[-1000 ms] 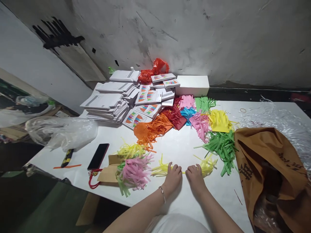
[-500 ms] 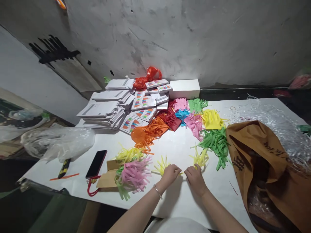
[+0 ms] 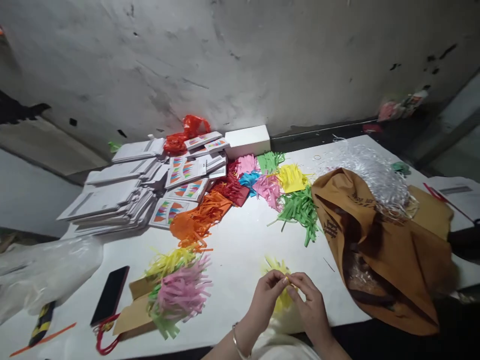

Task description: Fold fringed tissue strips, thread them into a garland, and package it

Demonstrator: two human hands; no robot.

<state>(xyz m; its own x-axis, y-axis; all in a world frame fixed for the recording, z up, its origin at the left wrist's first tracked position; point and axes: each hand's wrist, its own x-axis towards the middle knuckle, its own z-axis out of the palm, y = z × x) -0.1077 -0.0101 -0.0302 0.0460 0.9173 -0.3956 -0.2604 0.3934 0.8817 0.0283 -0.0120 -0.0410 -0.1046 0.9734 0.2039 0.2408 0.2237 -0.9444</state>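
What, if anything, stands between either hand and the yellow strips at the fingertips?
Nothing visible does: the left hand and right hand meet with their fingertips directly on the yellow strips. The pink strips lie apart to the left, the brown bag to the right.

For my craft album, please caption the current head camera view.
Left hand and right hand pinch a yellow tassel at a white table, green tassels beyond.

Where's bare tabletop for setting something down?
The white tabletop is bare between the front pink tassel and left hand. A smaller patch separates the right hand from the brown bag, bar one thin strand. Crowded: the back left, with stacked packets.
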